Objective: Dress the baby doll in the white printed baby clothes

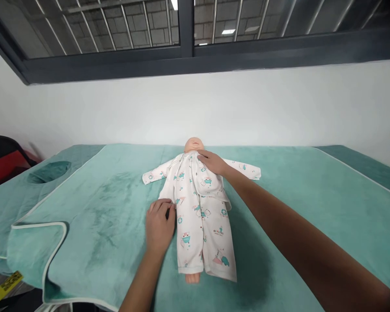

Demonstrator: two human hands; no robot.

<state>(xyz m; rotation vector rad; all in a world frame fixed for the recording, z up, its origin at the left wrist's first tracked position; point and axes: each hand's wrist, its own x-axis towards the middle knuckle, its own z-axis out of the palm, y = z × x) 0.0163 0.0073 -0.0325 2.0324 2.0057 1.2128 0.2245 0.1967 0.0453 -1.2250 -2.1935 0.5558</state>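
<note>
Doll (194, 145) wears romper (198, 208); left hand (160, 225) seemingly pinches it.

Romper (201, 208) white, teal-pink cartoon print; blanket (117, 203) teal, white edging; wall (214, 104) white.

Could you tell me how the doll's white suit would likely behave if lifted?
The suit would probably be floppy: its front flap folds loosely under the right hand. It looks thin and light. The plush blanket would likely grip it.
</note>
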